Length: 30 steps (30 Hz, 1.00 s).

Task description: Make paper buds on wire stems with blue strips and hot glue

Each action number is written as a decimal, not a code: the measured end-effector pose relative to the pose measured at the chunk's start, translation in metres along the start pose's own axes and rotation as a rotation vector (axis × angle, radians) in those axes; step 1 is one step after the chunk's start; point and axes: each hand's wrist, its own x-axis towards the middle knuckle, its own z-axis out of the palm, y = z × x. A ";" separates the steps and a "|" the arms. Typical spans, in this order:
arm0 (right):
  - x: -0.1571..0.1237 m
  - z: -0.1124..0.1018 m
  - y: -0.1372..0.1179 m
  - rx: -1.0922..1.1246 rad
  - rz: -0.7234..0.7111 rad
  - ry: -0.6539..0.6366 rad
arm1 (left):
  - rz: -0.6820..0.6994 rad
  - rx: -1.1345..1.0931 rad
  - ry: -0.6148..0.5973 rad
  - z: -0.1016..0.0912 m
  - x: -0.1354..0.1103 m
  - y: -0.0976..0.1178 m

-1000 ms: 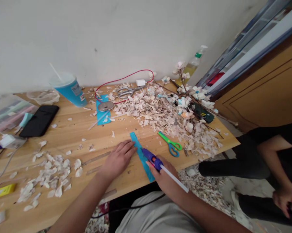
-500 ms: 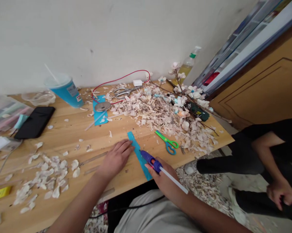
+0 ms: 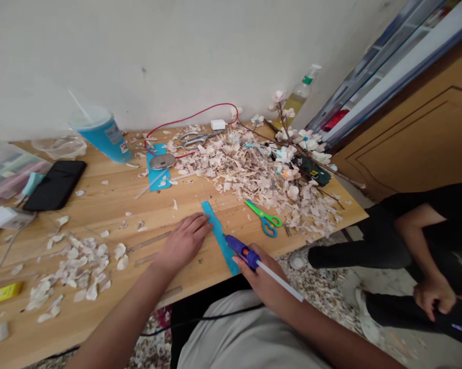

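Gripping a purple hot glue gun (image 3: 236, 247) in the right hand (image 3: 264, 274), with the fingers wrapped around it and a white glue stick (image 3: 281, 282) jutting from the rear. Holding the nozzle at the blue strip (image 3: 214, 221) on the worktop (image 3: 196, 192), touching or just above, cannot tell which. Resting the left hand (image 3: 186, 241) flat and unclenched, fingertips at the strip's left edge, with green-and-blue scissors (image 3: 262, 213) lying farther right.

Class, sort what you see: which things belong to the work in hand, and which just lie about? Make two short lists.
Work in hand:
- purple glue gun, held in the right hand
- blue strip, the left hand at its edge

Probably just lying about:
- black phone
- blue cup
- yellow box
- bottle

Unclear: scissors, loose flakes.
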 end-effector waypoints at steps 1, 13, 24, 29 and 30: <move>-0.001 -0.001 -0.001 0.020 -0.011 -0.008 | 0.000 -0.004 0.005 0.000 0.000 0.000; -0.014 -0.007 0.002 0.044 0.030 -0.065 | 0.002 0.022 -0.006 -0.001 -0.003 0.003; -0.021 -0.007 0.005 0.161 0.017 -0.062 | 0.020 0.041 0.047 0.003 -0.005 -0.003; -0.024 -0.011 0.005 0.173 0.029 -0.071 | 0.140 0.058 0.054 -0.011 -0.011 0.025; -0.024 -0.010 0.006 0.171 0.018 -0.065 | 0.163 0.050 0.036 -0.012 -0.014 0.035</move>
